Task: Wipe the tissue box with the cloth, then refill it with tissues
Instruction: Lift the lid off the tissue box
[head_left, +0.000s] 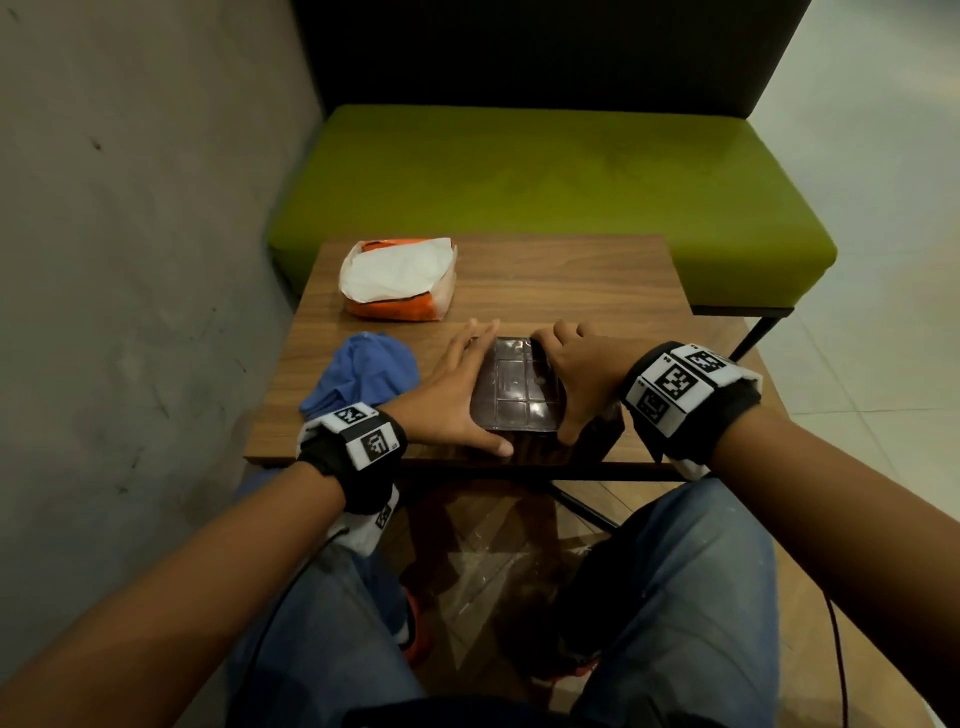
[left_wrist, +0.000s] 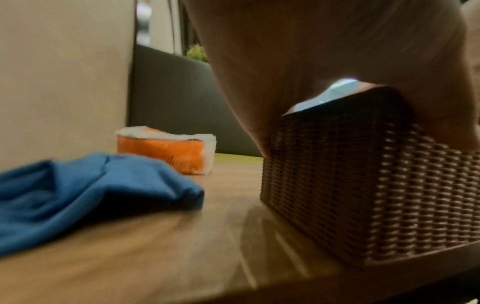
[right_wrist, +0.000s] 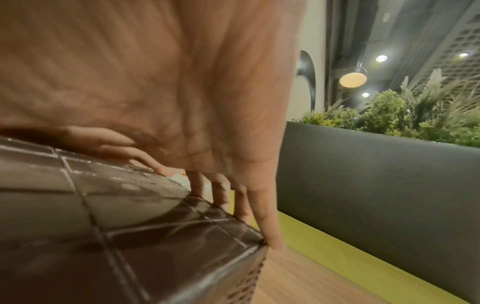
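The dark brown tissue box (head_left: 519, 387) with woven sides (left_wrist: 363, 185) stands near the table's front edge, a ribbed grid face (right_wrist: 116, 226) turned up. My left hand (head_left: 452, 384) presses flat against its left side, fingers straight and thumb along the front. My right hand (head_left: 582, 369) grips the right side, with its fingers (right_wrist: 244, 205) curled down over the far edge. The blue cloth (head_left: 363, 371) lies crumpled on the table left of the box, touched by neither hand. An opened orange pack of white tissues (head_left: 397, 278) sits further back on the left.
The small wooden table (head_left: 571, 280) stands against a grey wall (head_left: 130, 260) on the left. A green bench (head_left: 545, 171) with a dark backrest runs behind it. My knees are under the table's front edge. Bare wood shows right of and behind the box.
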